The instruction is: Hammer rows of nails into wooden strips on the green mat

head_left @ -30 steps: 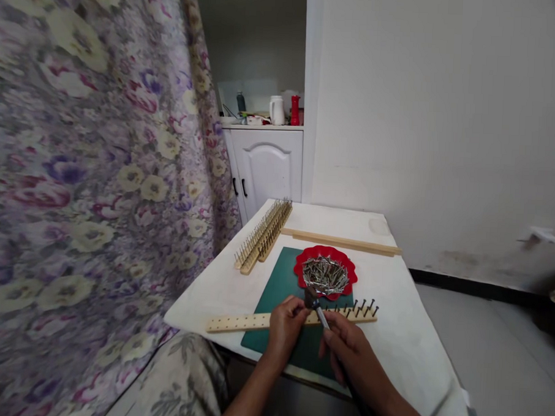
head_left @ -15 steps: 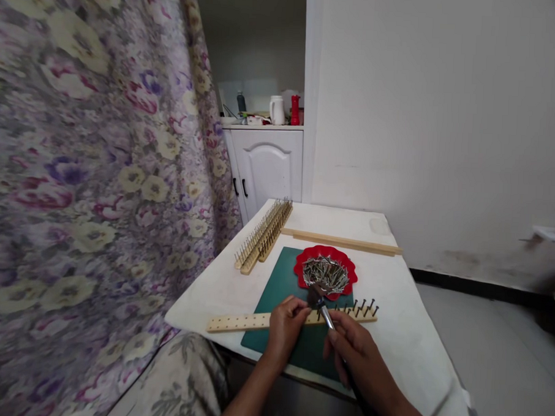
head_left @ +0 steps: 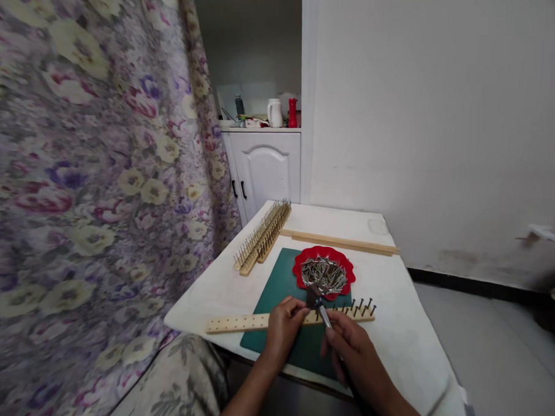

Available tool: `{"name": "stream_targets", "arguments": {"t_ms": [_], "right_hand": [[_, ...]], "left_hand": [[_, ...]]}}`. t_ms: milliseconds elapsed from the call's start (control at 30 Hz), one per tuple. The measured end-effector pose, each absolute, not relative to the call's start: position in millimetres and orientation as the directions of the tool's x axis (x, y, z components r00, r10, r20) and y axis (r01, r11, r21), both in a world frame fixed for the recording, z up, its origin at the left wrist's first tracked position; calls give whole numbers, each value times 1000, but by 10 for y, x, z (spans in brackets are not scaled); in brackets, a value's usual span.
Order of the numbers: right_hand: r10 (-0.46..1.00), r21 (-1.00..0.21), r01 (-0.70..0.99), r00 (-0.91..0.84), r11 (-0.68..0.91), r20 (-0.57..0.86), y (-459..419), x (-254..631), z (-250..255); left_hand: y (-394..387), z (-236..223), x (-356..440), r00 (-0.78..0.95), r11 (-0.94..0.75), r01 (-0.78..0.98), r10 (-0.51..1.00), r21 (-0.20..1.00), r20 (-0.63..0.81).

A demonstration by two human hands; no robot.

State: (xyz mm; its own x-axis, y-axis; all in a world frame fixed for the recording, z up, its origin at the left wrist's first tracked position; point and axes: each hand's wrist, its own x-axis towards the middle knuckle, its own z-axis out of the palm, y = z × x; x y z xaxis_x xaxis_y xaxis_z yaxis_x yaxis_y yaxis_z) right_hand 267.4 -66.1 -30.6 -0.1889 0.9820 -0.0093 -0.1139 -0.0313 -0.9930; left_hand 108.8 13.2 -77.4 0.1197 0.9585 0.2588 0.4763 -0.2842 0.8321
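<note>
My right hand (head_left: 356, 352) is wrapped around the handle of a hammer (head_left: 323, 315). The hammer's dark head sits low over a pale wooden strip (head_left: 240, 324), right beside the fingertips of my left hand (head_left: 284, 331). That left hand rests on the strip with thumb and fingers pinched together; what they pinch is hidden by the fingers and the hammer head. Dark nails (head_left: 363, 307) stand upright in the strip's right part, while its left part shows rows of bare holes. Just beyond the hammer lies a red scalloped dish (head_left: 351, 269) heaped with loose nails (head_left: 323, 272).
A green mat (head_left: 277, 281) lies under the strip on the white-covered table (head_left: 209, 288). Several nail-studded strips (head_left: 264, 238) lie at the back left. Plain wooden strips (head_left: 340, 242) lie behind the dish. A floral curtain (head_left: 98, 194) hangs along the left side.
The view has shifted very slightly. My hands, the hammer and the strip keep nearly the same positions relative to each other.
</note>
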Motion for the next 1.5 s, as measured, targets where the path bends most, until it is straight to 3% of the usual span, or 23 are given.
{"name": "stream_targets", "arguments": {"t_ms": [100, 300, 433, 867, 1067, 1167, 1267, 1400, 1500], "right_hand": [[992, -991, -134, -126, 4, 21, -659, 2771, -259], [996, -975, -200, 21, 93, 91, -639, 3097, -89], [986, -967, -217, 121, 136, 111, -658, 3288, -25], [985, -952, -269, 127, 149, 118, -676, 3383, -39], [984, -943, -295, 133, 157, 122, -658, 3358, -8], [985, -942, -300, 125, 150, 117, -664, 3347, 12], [986, -941, -305, 119, 145, 113, -661, 3339, 10], [988, -942, -303, 98, 143, 118, -644, 3335, -9], [989, -945, -297, 91, 141, 118, -635, 3337, -11]], "left_hand": [[103, -714, 995, 159, -323, 511, 946, 797, 281], [13, -673, 697, 279, -385, 744, 921, 545, 271], [-5, -692, 697, 308, -390, 793, 919, 467, 245], [-13, -638, 1048, 322, -367, 827, 930, 425, 177], [97, -499, 917, 355, -453, 729, 891, 513, 282], [287, -353, 975, 371, -483, 719, 875, 500, 311], [533, -236, 1168, 395, -476, 788, 878, 391, 272], [838, -212, 1453, 329, -348, 925, 934, 151, 140], [990, -254, 1583, 283, -289, 955, 955, 64, 90]]}}
